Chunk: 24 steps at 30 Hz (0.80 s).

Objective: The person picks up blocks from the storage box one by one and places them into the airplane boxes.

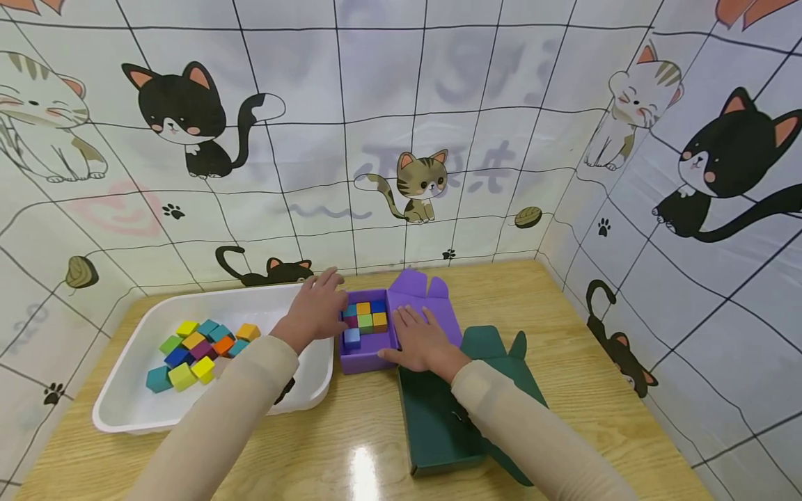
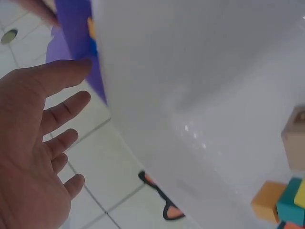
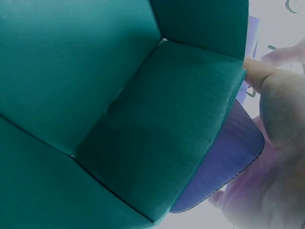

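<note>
A purple cardboard box (image 1: pixel 371 364) lies open, with several coloured cubes (image 1: pixel 365 322) packed toward its back. One light blue cube (image 1: pixel 352 339) sits apart near the front left. My left hand (image 1: pixel 318 306) is at the box's left side, over the edge of the white tub (image 1: pixel 103 410); its fingers are loosely spread and hold nothing in the left wrist view. With fingers extended, my right hand (image 1: pixel 421 342) rests along the box's right side, where the purple lid (image 1: pixel 441 305) folds out. Whether its thumb presses the wall cannot be told.
Several loose cubes (image 1: pixel 202 351) lie in the white tub on the left. A dark green open box (image 1: pixel 432 424) stands under my right forearm, its flaps spread rightward. Behind the wooden table (image 1: pixel 351 431) rises a cat-patterned tiled sheet (image 1: pixel 313 153).
</note>
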Each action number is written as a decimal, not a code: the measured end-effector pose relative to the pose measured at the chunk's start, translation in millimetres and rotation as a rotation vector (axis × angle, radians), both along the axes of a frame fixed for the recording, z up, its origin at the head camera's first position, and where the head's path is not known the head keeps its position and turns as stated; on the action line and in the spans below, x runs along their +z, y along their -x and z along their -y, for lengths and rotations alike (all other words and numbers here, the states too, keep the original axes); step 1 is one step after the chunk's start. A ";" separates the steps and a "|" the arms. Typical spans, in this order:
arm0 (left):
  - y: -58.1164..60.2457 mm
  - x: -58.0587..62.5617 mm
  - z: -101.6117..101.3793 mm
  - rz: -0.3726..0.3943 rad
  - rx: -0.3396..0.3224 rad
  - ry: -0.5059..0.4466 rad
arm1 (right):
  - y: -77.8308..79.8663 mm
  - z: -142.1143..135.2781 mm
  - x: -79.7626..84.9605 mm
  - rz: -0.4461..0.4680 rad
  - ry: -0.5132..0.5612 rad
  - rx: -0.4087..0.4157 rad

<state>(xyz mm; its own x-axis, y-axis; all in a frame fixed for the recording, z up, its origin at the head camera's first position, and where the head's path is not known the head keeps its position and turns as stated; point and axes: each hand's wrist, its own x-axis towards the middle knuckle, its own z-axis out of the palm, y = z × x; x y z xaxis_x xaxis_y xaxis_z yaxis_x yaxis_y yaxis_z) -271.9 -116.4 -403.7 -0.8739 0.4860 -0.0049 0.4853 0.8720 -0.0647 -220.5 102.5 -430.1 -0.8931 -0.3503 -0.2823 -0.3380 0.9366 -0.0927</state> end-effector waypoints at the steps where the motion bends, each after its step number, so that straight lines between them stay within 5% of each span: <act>1: 0.6 3.8 6.3 -0.005 0.003 -0.028 | -0.3 0.2 0.1 0.002 0.001 0.001; 10: -3.3 16.9 69.6 -0.012 0.028 -0.140 | -0.5 0.0 -0.4 0.005 0.012 0.005; 24: -36.0 -5.1 130.0 0.081 -0.004 -0.104 | -0.2 -0.4 -0.5 0.002 0.018 0.008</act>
<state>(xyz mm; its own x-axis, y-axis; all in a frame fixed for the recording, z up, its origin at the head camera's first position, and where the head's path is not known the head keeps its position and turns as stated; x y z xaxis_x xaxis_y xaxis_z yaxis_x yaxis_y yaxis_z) -235.9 -246.4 -408.8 -0.8708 0.4910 -0.0243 0.4887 0.8700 0.0654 -220.4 102.9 -430.6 -0.8896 -0.3626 -0.2776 -0.3455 0.9319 -0.1103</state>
